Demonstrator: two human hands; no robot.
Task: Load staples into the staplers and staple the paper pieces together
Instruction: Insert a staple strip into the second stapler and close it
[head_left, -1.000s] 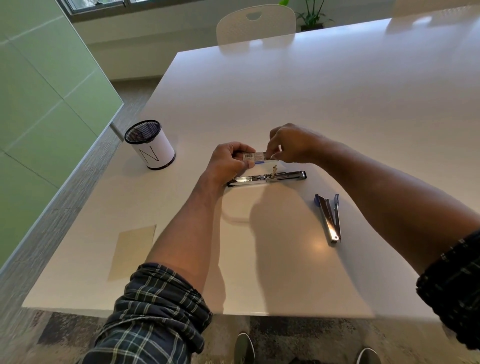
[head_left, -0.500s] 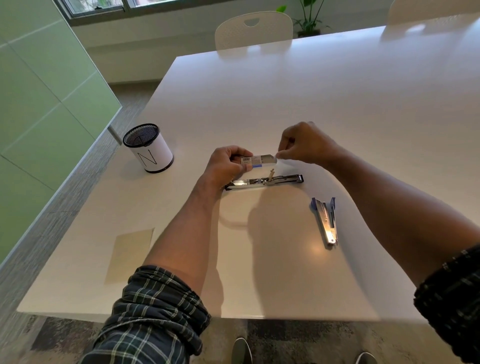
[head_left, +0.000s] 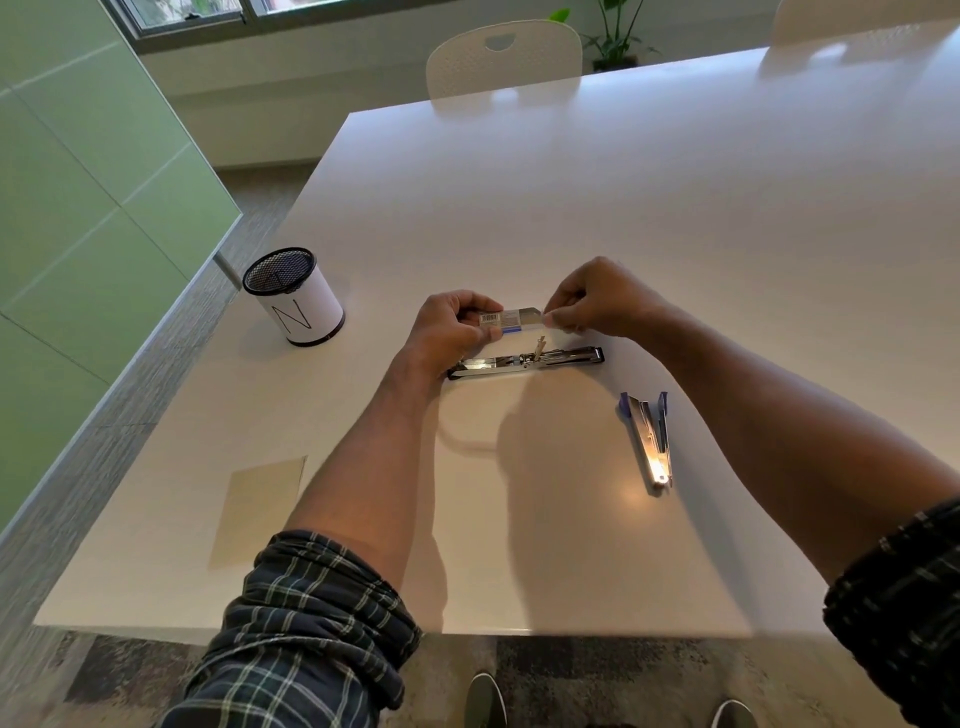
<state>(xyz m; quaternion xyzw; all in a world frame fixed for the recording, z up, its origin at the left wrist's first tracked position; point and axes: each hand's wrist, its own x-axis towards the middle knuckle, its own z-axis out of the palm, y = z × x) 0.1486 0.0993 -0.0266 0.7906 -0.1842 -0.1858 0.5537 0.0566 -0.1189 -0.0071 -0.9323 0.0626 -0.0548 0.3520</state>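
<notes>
My left hand (head_left: 448, 332) grips a small staple box (head_left: 498, 320) with a barcode label, held just above the table. My right hand (head_left: 597, 299) pinches the inner tray (head_left: 529, 314) that sticks out of the box's right end. Below both hands a black and chrome stapler (head_left: 527, 360) lies swung fully open and flat on the white table (head_left: 571, 208). A second stapler (head_left: 650, 439), chrome with blue ends, lies partly open to the right. A pale piece of paper (head_left: 262, 506) rests at the near left.
A mesh pen cup (head_left: 293, 296) with a white sleeve marked N stands at the left near the table edge. White chairs (head_left: 503, 57) stand at the far side. A green wall panel is left of the table. My shoes show below the near edge.
My right hand has drawn away to the right from the box, and the inner tray now sticks out of the box end. The staplers and paper have not moved.
</notes>
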